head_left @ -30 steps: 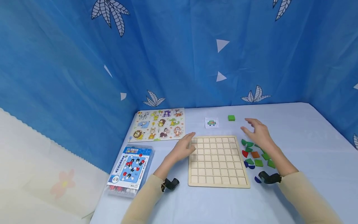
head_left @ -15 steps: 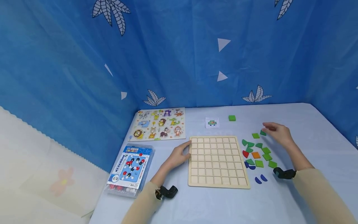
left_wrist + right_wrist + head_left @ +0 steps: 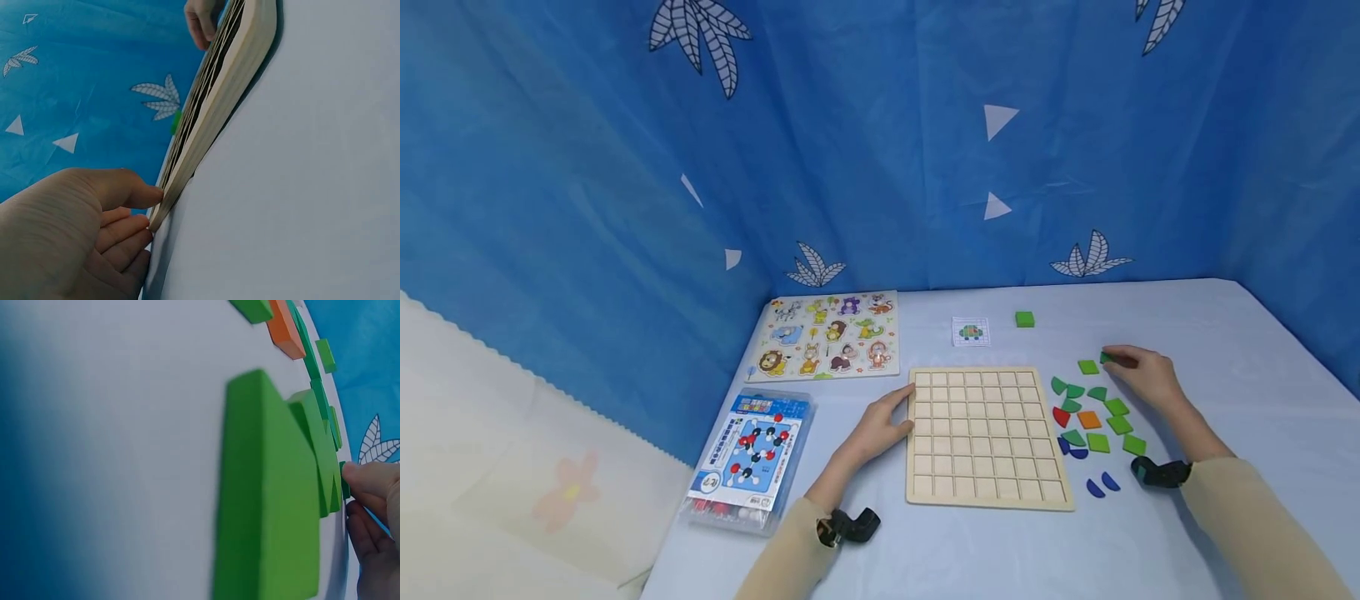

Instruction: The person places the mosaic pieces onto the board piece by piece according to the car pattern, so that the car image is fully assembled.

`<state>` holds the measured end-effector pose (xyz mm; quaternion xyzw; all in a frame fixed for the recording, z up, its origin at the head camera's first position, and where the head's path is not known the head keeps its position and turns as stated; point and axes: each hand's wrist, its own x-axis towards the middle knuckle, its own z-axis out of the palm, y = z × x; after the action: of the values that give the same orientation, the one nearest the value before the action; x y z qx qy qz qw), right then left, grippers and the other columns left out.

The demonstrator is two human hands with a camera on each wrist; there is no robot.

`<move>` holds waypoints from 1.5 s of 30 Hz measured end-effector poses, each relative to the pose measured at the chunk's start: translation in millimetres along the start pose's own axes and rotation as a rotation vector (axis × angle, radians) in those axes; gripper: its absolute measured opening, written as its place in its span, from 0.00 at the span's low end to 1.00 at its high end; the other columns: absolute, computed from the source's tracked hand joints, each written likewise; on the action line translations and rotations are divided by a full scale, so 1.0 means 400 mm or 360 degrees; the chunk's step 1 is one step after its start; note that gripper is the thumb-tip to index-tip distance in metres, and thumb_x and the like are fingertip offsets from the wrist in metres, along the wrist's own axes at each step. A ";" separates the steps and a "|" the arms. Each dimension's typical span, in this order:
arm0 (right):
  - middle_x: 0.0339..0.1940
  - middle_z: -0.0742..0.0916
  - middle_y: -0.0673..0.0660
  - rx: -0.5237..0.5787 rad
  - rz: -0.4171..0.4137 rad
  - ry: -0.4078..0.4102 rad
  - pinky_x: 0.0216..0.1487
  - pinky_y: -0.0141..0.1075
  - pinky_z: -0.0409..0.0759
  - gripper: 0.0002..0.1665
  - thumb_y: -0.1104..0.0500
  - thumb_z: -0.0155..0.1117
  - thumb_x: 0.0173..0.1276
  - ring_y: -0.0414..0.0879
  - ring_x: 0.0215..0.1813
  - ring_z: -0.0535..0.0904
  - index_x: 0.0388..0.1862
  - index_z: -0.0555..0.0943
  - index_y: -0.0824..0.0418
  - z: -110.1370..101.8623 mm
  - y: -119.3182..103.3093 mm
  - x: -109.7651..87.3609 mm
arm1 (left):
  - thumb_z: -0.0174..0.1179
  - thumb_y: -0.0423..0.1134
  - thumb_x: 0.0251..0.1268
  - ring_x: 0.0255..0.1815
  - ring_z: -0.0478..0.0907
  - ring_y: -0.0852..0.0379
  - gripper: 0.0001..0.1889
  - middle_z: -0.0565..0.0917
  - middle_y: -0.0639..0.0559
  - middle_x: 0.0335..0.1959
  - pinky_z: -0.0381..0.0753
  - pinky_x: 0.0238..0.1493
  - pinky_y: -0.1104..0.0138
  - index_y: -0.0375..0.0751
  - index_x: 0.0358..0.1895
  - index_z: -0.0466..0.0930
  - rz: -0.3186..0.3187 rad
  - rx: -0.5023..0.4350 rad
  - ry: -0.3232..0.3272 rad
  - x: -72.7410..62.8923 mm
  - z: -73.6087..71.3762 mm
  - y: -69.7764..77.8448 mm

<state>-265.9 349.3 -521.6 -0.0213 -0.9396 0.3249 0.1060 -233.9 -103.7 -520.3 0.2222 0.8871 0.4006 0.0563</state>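
Note:
A pale wooden grid board (image 3: 981, 435) lies flat in the middle of the table in the head view. At its left edge my left hand (image 3: 876, 429) rests with fingers extended; in the left wrist view the thumb and fingertips touch the board's corner. My right hand (image 3: 1146, 377) is beyond the loose pieces on the right, pinching a small dark green block (image 3: 1105, 357), mostly hidden by the fingers. The right wrist view also shows the thumb (image 3: 369, 478) against that block. Nearby lie light green squares (image 3: 1098, 442), an orange square (image 3: 1089, 420) and a red quarter-circle (image 3: 1061, 417).
Behind the board are a small pattern card (image 3: 971, 332) and a green block (image 3: 1025, 319). An animal puzzle board (image 3: 823, 336) and a boxed molecule set (image 3: 748, 458) are on the left. Blue pieces (image 3: 1096, 488) lie near the board's right edge. A blue curtain (image 3: 880, 167) hangs behind.
My right hand has moved right and back from above the pieces to the dark green block and now pinches it. My left hand has shifted slightly to the board's left edge.

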 end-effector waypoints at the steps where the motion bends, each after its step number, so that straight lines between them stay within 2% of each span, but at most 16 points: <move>1: 0.55 0.77 0.74 -0.0008 -0.0010 0.0010 0.54 0.60 0.72 0.20 0.63 0.60 0.67 0.68 0.56 0.71 0.56 0.76 0.71 0.001 0.000 -0.001 | 0.60 0.33 0.60 0.69 0.59 0.48 0.34 0.65 0.43 0.69 0.59 0.69 0.58 0.38 0.71 0.60 0.0000 -0.0002 0.0000 0.000 -0.001 0.000; 8: 0.51 0.79 0.73 -0.0072 -0.0106 0.0104 0.52 0.61 0.72 0.17 0.64 0.62 0.64 0.67 0.53 0.73 0.51 0.79 0.71 0.007 0.004 0.002 | 0.60 0.32 0.60 0.69 0.60 0.48 0.34 0.66 0.43 0.68 0.59 0.69 0.59 0.38 0.70 0.61 0.0034 -0.0001 0.0010 -0.003 -0.003 0.002; 13: 0.51 0.80 0.73 -0.0096 -0.0169 0.0116 0.53 0.62 0.71 0.17 0.66 0.62 0.63 0.68 0.53 0.72 0.51 0.79 0.71 0.003 -0.003 0.006 | 0.60 0.32 0.60 0.69 0.60 0.47 0.33 0.66 0.42 0.68 0.60 0.69 0.58 0.37 0.70 0.61 0.0061 -0.0007 0.0031 0.000 -0.002 0.002; 17: 0.53 0.78 0.74 -0.0095 -0.0112 0.0113 0.54 0.61 0.71 0.21 0.64 0.62 0.64 0.69 0.55 0.71 0.54 0.76 0.73 0.003 -0.003 0.000 | 0.61 0.32 0.60 0.69 0.61 0.46 0.33 0.66 0.41 0.68 0.60 0.68 0.57 0.37 0.70 0.61 0.0052 -0.0006 0.0018 -0.002 0.004 0.000; 21: 0.52 0.78 0.73 -0.0093 -0.0058 0.0169 0.54 0.60 0.72 0.23 0.61 0.63 0.65 0.68 0.55 0.71 0.55 0.76 0.73 0.009 0.003 -0.009 | 0.61 0.32 0.59 0.69 0.60 0.46 0.33 0.66 0.41 0.68 0.60 0.68 0.56 0.36 0.70 0.61 0.0044 -0.0015 0.0016 -0.005 0.006 0.001; 27: 0.51 0.79 0.73 -0.0076 -0.0130 0.0208 0.53 0.61 0.71 0.20 0.66 0.62 0.64 0.69 0.53 0.72 0.54 0.76 0.73 0.012 -0.001 -0.020 | 0.61 0.32 0.59 0.69 0.61 0.46 0.33 0.66 0.42 0.68 0.60 0.68 0.56 0.37 0.70 0.61 0.0033 0.0002 0.0018 -0.008 0.002 0.003; 38: 0.47 0.80 0.75 -0.0038 -0.0188 0.0250 0.49 0.61 0.74 0.18 0.68 0.62 0.62 0.69 0.49 0.75 0.51 0.77 0.76 -0.011 -0.023 -0.023 | 0.60 0.33 0.60 0.69 0.60 0.48 0.34 0.65 0.43 0.68 0.59 0.69 0.58 0.38 0.71 0.60 -0.0020 0.0012 -0.0004 -0.005 0.002 0.007; 42: 0.49 0.80 0.74 0.0058 -0.0213 0.0200 0.48 0.61 0.75 0.19 0.65 0.62 0.65 0.69 0.49 0.75 0.53 0.77 0.74 -0.038 -0.065 -0.008 | 0.60 0.33 0.60 0.69 0.60 0.49 0.34 0.65 0.44 0.69 0.59 0.69 0.59 0.38 0.71 0.60 -0.0034 0.0027 -0.0013 -0.004 0.002 0.008; 45: 0.49 0.82 0.67 0.0096 -0.0250 0.0147 0.39 0.53 0.81 0.23 0.54 0.62 0.67 0.59 0.48 0.79 0.55 0.78 0.67 -0.042 -0.102 0.011 | 0.60 0.33 0.60 0.69 0.60 0.49 0.34 0.65 0.44 0.68 0.60 0.69 0.59 0.38 0.70 0.61 -0.0029 0.0043 -0.0014 -0.002 0.000 0.008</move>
<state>-265.5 327.7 -482.7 0.0407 -0.9222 0.3425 0.1750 -232.2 -102.1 -518.0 0.2167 0.8941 0.3872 0.0609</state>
